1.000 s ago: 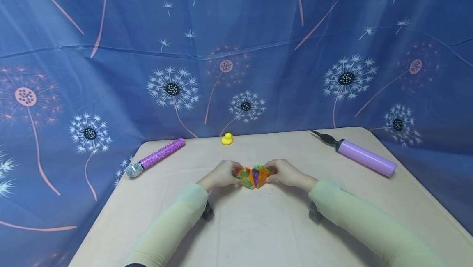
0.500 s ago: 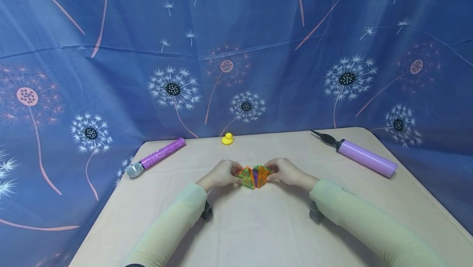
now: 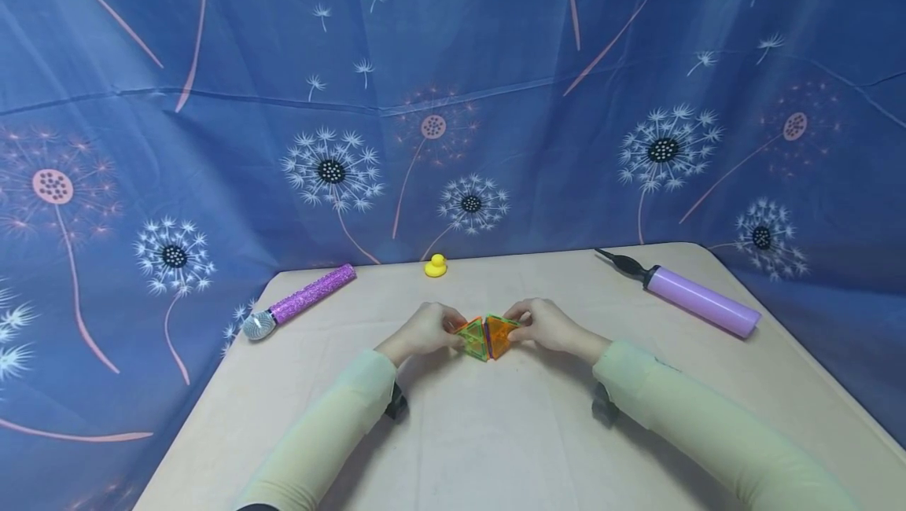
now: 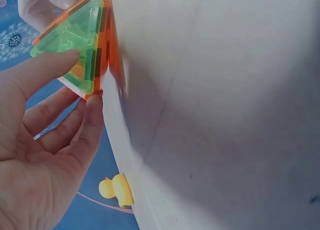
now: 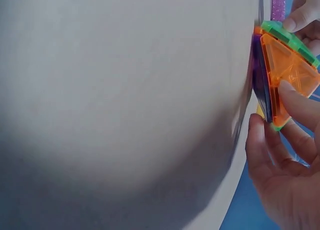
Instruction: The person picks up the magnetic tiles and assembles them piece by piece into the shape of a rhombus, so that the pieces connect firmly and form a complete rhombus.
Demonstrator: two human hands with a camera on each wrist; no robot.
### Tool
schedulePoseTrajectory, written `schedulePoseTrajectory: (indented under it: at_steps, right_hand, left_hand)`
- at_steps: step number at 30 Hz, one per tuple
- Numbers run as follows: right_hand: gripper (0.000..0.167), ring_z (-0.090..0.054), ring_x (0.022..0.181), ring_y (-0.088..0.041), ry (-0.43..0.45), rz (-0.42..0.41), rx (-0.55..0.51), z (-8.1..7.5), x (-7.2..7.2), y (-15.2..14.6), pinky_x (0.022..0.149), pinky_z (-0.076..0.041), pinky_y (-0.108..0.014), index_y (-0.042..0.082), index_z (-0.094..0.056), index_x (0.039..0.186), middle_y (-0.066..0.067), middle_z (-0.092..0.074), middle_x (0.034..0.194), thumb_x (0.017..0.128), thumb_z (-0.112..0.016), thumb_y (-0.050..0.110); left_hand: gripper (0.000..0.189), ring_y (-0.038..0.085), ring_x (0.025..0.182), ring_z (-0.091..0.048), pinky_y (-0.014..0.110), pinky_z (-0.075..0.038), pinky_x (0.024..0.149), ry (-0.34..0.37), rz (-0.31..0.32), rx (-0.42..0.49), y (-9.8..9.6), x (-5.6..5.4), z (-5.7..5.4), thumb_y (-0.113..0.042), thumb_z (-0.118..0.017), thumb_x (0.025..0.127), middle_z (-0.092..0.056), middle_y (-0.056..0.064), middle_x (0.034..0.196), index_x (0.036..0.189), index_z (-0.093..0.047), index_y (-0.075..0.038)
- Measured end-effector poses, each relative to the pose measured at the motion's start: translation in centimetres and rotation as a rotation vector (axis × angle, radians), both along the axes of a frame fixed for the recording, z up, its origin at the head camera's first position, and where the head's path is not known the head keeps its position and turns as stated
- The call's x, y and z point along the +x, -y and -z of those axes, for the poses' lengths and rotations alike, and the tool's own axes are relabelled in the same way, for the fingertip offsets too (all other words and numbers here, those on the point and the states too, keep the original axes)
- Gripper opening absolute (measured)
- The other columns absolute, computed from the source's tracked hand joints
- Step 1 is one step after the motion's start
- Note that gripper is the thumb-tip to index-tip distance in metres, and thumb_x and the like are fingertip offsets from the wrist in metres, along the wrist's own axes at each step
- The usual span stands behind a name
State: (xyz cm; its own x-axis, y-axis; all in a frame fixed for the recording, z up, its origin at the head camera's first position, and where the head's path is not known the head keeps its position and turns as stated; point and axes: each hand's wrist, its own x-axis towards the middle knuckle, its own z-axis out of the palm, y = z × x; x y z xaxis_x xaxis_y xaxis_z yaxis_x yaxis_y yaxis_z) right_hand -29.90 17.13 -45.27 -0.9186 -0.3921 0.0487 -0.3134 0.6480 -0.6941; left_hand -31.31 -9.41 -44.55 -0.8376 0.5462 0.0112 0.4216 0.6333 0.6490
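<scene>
At the middle of the table, my left hand (image 3: 427,329) grips a small pyramid of translucent green and orange triangular magnetic tiles (image 3: 473,340). Its thumb lies on a green face (image 4: 82,35), with fingers curled behind. Opposite, my right hand (image 3: 548,325) holds a second tile pyramid (image 3: 500,336), thumb on an orange face (image 5: 290,65). That one also has purple (image 5: 260,80) and green tiles. The two pyramids stand side by side and look to be touching or nearly so at the centre. Their far sides are hidden.
A yellow rubber duck (image 3: 436,266) sits near the back edge. At the back left lies a purple glitter microphone (image 3: 311,295), and at the right a lilac hand pump (image 3: 701,303) with a black nozzle. A blue dandelion curtain (image 3: 538,157) hangs behind the table (image 3: 495,448).
The gap between the two pyramids has narrowed as they turned toward each other. Less of the purple and orange inner faces shows now. Both hands keep their hold.
</scene>
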Motion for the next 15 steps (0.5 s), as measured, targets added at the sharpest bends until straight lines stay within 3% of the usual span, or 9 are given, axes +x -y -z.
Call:
schedulePoseTrajectory:
  at_steps: [8,15]
  right_hand:
    - [0.023,-0.065,0.078,-0.018,-0.03,0.0,-0.025,-0.55,0.24,0.42,0.069,-0.053,-0.031,0.004,-0.076,0.104,0.0,-0.069,0.092,0.083,-0.084,0.009]
    - [0.023,-0.065,0.077,-0.023,-0.016,0.02,-0.02,-0.7,0.08,0.45,0.066,-0.052,-0.031,0.004,-0.076,0.104,-0.001,-0.069,0.091,0.083,-0.084,0.007]
  left_hand:
    - [0.025,0.009,0.073,-0.063,0.023,-0.052,0.065,0.017,-0.012,0.022,-0.02,0.12,-0.04,-0.007,-0.083,0.082,-0.072,0.001,0.085,0.106,-0.076,-0.001]
    - [0.025,0.011,0.075,-0.063,0.023,-0.052,0.066,0.012,-0.013,0.037,-0.16,0.1,0.06,-0.005,-0.083,0.082,-0.073,0.003,0.087,0.105,-0.076,0.0]
